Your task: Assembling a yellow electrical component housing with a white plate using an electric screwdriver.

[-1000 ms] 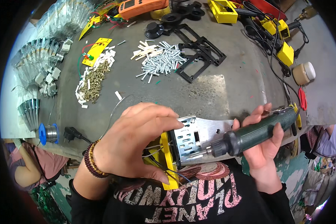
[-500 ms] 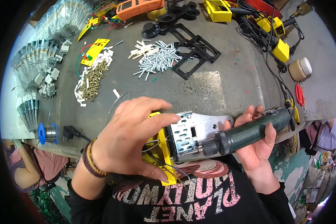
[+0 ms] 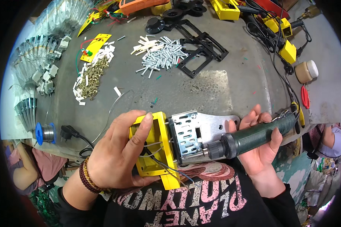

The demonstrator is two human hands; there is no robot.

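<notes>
In my left hand (image 3: 119, 151) is an open yellow plastic housing (image 3: 162, 151), its fingers and thumb gripping the near and left walls. Grey, black and blue wires (image 3: 170, 168) come out of it. Against its right side sits a perforated metal bracket (image 3: 183, 132), joined to a flat silver plate (image 3: 212, 123) with holes. My right hand (image 3: 257, 151) is closed around a dark green cylindrical electric screwdriver (image 3: 263, 132) with a black ribbed collar. The screwdriver's thin metal shaft (image 3: 195, 155) lies along the bracket's lower edge and points at the housing. Its tip is hard to make out.
Ahead lie a pile of silver screws (image 3: 163, 55), black plastic frames (image 3: 202, 53) and brass screws (image 3: 90, 81) among white pieces. A solder spool (image 3: 45, 133) and power plug (image 3: 70, 133) are at left. At right are a jar (image 3: 306, 72), red-handled tool (image 3: 305, 96) and cables (image 3: 274, 41).
My left hand has drawn back from the bracket's edge and shifted its grip onto the yellow housing, showing more of its inside. My right hand keeps the screwdriver in nearly the same place.
</notes>
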